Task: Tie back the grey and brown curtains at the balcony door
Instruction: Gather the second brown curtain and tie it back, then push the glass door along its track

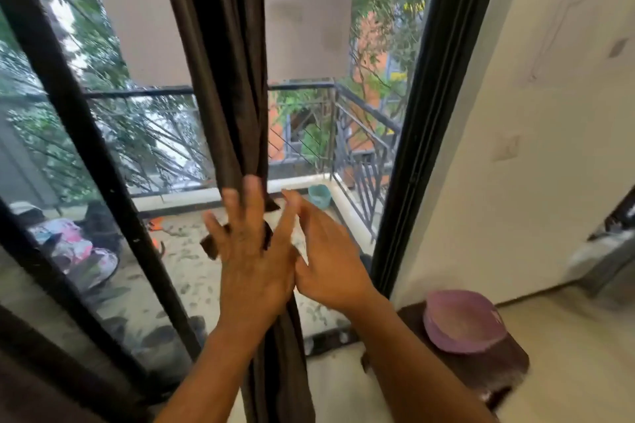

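Head view: left hand (252, 251), grip spread, fingers straight, pressed flat on gathered brown curtain (223, 79). Right hand (326, 257), grip relaxed, fingers extended, just beside curtain.

View: a single head-worn wide-angle camera is supplying the only picture.
Direction: it is looking forward and down, through the balcony door frame (443, 86) toward the balcony railing (343, 120).
Tilt: verticals are leaning outward and bowing toward the edges.
Range: it is sitting close; the left hand (252, 251) and right hand (330, 261) are filling the lower centre.
Centre: the brown curtain (223, 62) is running down mid-frame.
Shared coverage: not applicable, one view only.
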